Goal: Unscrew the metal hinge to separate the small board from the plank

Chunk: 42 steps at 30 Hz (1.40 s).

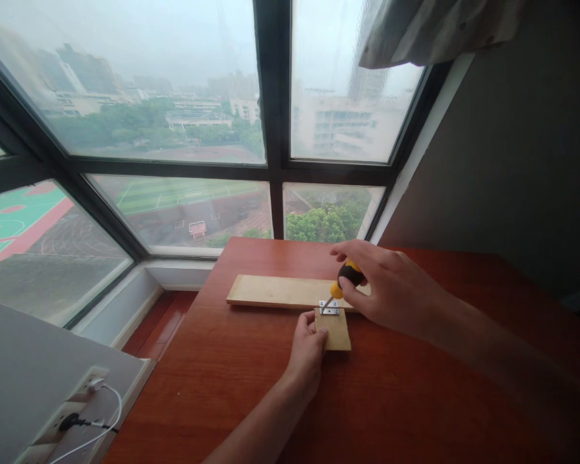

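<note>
A yellow-and-black screwdriver [350, 276] is gripped by its handle in my right hand [384, 283]. It leans, with its tip down at a small metal hinge [329, 308]. The hinge spans the edge of a small wooden block [336, 332] and a long pale wooden board [275, 291] lying behind it. My left hand [307, 348] is closed on the left side of the small block, with the thumb on top. Whether a screw sits under the screwdriver tip is too small to tell.
All of this is on a reddish-brown wooden table [212, 386]. Large windows with dark frames [275, 129] rise behind it. At the lower left, plugs and a white cable [118, 406] hang from wall sockets [53, 425]. A curtain [435, 32] hangs at the upper right.
</note>
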Available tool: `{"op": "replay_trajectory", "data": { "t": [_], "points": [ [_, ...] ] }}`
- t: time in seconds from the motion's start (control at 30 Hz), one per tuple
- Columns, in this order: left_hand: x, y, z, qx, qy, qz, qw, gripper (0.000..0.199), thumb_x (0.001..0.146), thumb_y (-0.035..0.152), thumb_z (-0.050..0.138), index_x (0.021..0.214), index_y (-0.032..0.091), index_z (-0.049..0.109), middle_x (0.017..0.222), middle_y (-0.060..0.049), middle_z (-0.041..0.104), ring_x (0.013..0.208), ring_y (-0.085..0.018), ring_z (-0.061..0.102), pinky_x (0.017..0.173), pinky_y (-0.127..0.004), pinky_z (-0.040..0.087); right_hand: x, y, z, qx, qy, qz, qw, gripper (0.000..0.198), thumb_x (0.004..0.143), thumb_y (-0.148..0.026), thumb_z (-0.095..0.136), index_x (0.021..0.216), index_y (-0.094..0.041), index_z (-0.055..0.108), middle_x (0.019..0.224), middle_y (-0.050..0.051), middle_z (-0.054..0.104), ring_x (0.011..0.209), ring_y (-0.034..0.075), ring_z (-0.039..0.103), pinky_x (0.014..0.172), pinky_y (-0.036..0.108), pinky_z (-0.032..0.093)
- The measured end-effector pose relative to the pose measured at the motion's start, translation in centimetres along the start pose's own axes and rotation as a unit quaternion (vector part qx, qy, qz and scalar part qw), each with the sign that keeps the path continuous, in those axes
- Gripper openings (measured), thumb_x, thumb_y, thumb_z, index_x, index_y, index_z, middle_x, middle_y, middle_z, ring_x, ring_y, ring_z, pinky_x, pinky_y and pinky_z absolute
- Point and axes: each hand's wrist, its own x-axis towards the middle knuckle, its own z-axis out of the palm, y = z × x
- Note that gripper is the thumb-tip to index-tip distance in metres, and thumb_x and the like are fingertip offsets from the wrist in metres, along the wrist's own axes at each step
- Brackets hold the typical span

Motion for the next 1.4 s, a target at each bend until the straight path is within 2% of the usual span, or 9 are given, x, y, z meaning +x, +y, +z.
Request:
{"op": "replay_trajectory", "data": {
  "t": [0.1, 0.27, 0.37, 0.53, 0.77, 0.9, 1.03, 1.27, 1.4],
  "points": [
    [0.0, -0.1, 0.0, 0.001, 0.000, 0.002, 1.000, 0.043, 0.060, 0.014, 0.066, 0.100, 0.017, 0.051, 0.084, -0.007, 0.070, 0.069, -0.018, 0.065, 0.064, -0.028, 0.049, -0.1, 0.0, -0.4, -0.014, 0.001, -0.023, 1.000, 0.039, 0.079, -0.019, 0.052, 0.118, -0.021, 0.055, 0.120, 0.007, 0.062, 0.094, 0.021, 0.062, 0.070, 0.031, 0.046],
    [0.0, 0.0, 0.0, 0.013, 0.004, -0.002, 1.000, 0.041, 0.062, 0.014, 0.065, 0.100, 0.016, 0.051, 0.084, -0.007, 0.070, 0.071, -0.019, 0.065, 0.065, -0.028, 0.050, 0.2, 0.1, 0.0, -0.063, 0.014, 0.014, 0.998, 0.034, 0.090, -0.041, 0.047, 0.117, -0.022, 0.057, 0.107, 0.007, 0.067, 0.082, 0.021, 0.065, 0.059, 0.030, 0.043],
    [0.1, -0.1, -0.1, 0.013, 0.005, -0.004, 1.000, 0.041, 0.063, 0.014, 0.065, 0.101, 0.016, 0.050, 0.084, -0.007, 0.070, 0.071, -0.019, 0.065, 0.065, -0.027, 0.049, 0.4, 0.3, 0.3, -0.059, 0.016, 0.028, 0.998, 0.029, 0.091, -0.034, 0.045, 0.115, -0.022, 0.058, 0.097, 0.005, 0.068, 0.079, 0.020, 0.065, 0.061, 0.030, 0.044],
    [0.2, -0.2, -0.2, 0.009, 0.007, -0.005, 1.000, 0.043, 0.062, 0.014, 0.065, 0.102, 0.016, 0.049, 0.085, -0.007, 0.070, 0.071, -0.019, 0.066, 0.064, -0.027, 0.049, 0.1, 0.7, 0.0, 0.012, 0.005, -0.025, 1.000, 0.040, 0.079, -0.018, 0.052, 0.118, -0.021, 0.053, 0.114, 0.006, 0.063, 0.094, 0.021, 0.062, 0.076, 0.033, 0.049],
    [0.1, -0.1, -0.1, 0.009, 0.007, -0.006, 1.000, 0.042, 0.063, 0.014, 0.065, 0.102, 0.016, 0.049, 0.086, -0.008, 0.070, 0.072, -0.020, 0.066, 0.066, -0.029, 0.050, 0.4, 0.9, 0.3, -0.021, 0.025, 0.039, 0.999, 0.037, 0.091, -0.042, 0.047, 0.118, -0.019, 0.057, 0.111, 0.008, 0.068, 0.089, 0.024, 0.066, 0.071, 0.036, 0.050],
    [0.1, -0.1, -0.1, 0.011, 0.004, -0.006, 1.000, 0.042, 0.064, 0.014, 0.065, 0.103, 0.016, 0.048, 0.086, -0.007, 0.069, 0.072, -0.019, 0.065, 0.066, -0.028, 0.050, 0.6, 1.4, 0.1, 0.015, 0.003, 0.023, 1.000, 0.025, 0.091, -0.032, 0.047, 0.108, -0.023, 0.063, 0.105, 0.003, 0.070, 0.087, 0.020, 0.066, 0.076, 0.033, 0.049],
    [0.0, 0.0, -0.1, 0.010, 0.001, -0.004, 1.000, 0.042, 0.064, 0.013, 0.064, 0.103, 0.016, 0.048, 0.086, -0.007, 0.069, 0.072, -0.018, 0.065, 0.066, -0.027, 0.049, 0.2, 1.8, -0.3, 0.037, -0.004, -0.005, 0.999, 0.042, 0.077, -0.020, 0.056, 0.120, -0.022, 0.055, 0.117, 0.003, 0.064, 0.101, 0.021, 0.062, 0.080, 0.032, 0.048],
    [-0.1, 0.1, 0.0, 0.009, 0.002, -0.008, 1.000, 0.041, 0.064, 0.013, 0.064, 0.102, 0.016, 0.048, 0.085, -0.007, 0.069, 0.070, -0.018, 0.065, 0.064, -0.027, 0.048, 0.5, 2.1, 0.6, -0.004, 0.025, 0.048, 0.999, 0.035, 0.089, -0.044, 0.050, 0.115, -0.022, 0.057, 0.106, 0.006, 0.069, 0.085, 0.022, 0.065, 0.073, 0.034, 0.048],
    [-0.1, 0.0, -0.1, 0.010, 0.006, -0.009, 1.000, 0.041, 0.064, 0.013, 0.064, 0.102, 0.016, 0.049, 0.085, -0.007, 0.069, 0.070, -0.018, 0.064, 0.064, -0.026, 0.048, 0.4, 2.1, 0.4, 0.020, 0.020, 0.030, 0.999, 0.025, 0.087, -0.030, 0.051, 0.111, -0.023, 0.059, 0.106, 0.003, 0.068, 0.086, 0.019, 0.064, 0.075, 0.032, 0.048]
  ]
}}
